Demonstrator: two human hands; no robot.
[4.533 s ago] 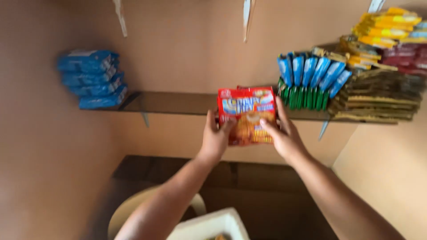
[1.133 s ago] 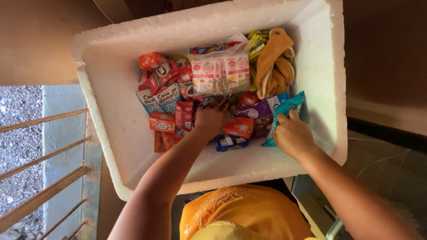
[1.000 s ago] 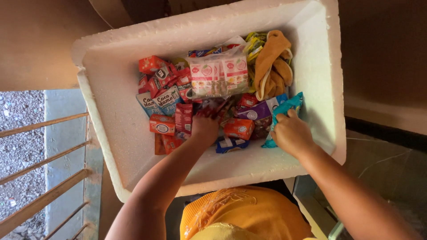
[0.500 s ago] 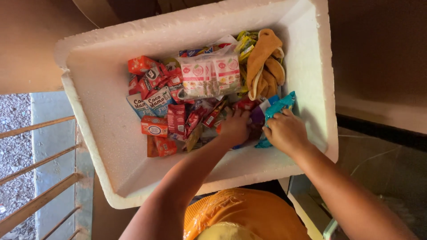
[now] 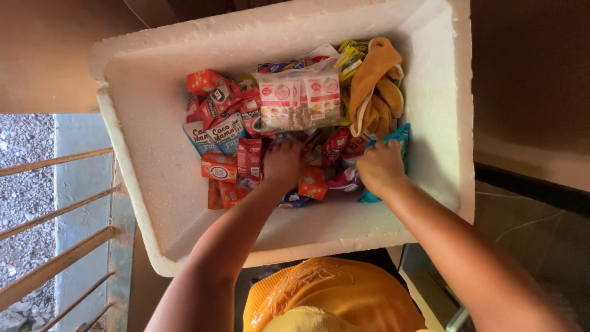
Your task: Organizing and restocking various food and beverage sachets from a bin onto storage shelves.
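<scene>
Snack packets [image 5: 246, 157], mostly red and orange, lie heaped mid-bottom of the white foam box [image 5: 153, 184]. Left hand [image 5: 281, 163] is buried in the pile; can't tell its grip. Right hand [image 5: 381, 167] is closed on a teal packet [image 5: 399, 135] by the right wall. Clear multipack [image 5: 298, 101] and tan cloth [image 5: 376, 86] sit behind. Risk: loose, slick heap, so digging could shift packets or crush one.

snack packets [image 5: 246, 147] in foam box [image 5: 153, 184], cloth [image 5: 375, 86] at right
</scene>
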